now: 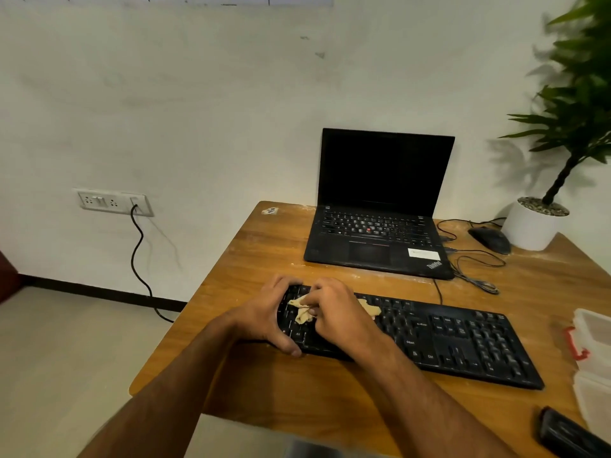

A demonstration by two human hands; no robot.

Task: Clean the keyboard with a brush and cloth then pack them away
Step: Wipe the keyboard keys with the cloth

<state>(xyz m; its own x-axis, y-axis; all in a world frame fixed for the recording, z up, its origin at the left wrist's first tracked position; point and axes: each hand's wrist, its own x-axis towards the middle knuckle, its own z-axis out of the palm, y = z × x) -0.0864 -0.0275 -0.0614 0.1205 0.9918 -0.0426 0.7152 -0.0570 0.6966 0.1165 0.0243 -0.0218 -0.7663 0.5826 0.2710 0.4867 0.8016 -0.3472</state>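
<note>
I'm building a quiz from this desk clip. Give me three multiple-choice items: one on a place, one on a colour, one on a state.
1. Where does the cloth lie?
A. on the keyboard's left end
B. on the laptop
C. in the plastic container

2. What colour is the plant pot?
A. red
B. white
C. black

3. How is the laptop?
A. shut
B. open, screen lit
C. open, screen dark

Answers: 1 A, the right hand pinches it on the keyboard while the left hand grips that end; 2 B, plainly white; 3 C, lid up, screen black.
</note>
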